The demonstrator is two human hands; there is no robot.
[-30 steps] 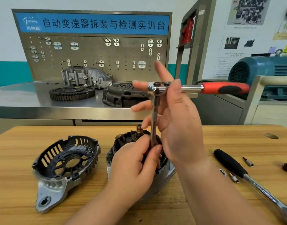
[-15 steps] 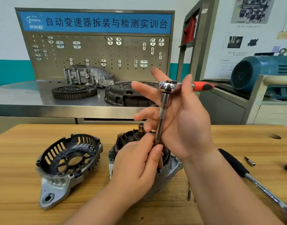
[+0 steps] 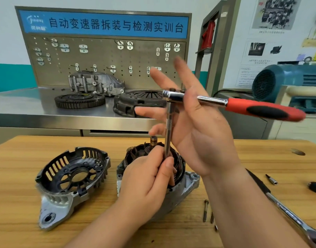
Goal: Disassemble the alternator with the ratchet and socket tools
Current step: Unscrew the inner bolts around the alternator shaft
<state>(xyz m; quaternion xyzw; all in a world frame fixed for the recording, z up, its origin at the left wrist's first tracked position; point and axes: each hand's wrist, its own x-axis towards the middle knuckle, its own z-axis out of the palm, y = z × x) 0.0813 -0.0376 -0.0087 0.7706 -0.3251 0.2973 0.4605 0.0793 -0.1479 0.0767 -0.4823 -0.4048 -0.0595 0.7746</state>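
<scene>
Wooden surface [image 3: 17, 169]: carries every part listed below.
End cover [image 3: 73, 178]: black and grey, off the unit, open side up, left of alternator and apart from it.
Left hand [image 3: 144, 185]: fingers [image 3: 167, 169] curled round lower end of extension bar, over alternator.
Alternator [image 3: 189, 183]: mid-surface, copper windings exposed, shaft pointing up.
Extension bar [image 3: 169, 126]: upright, topped by ratchet head.
Right hand [image 3: 198, 133]: fingers [image 3: 160, 77] spread straight, gripping nothing; palm against ratchet neck.
Ratchet [image 3: 261, 109]: red-and-black handle pointing right.
Bolts [image 3: 205, 210]: loose, just right of alternator.
Second ratchet [image 3: 286, 210]: black-handled, lying far right.
</scene>
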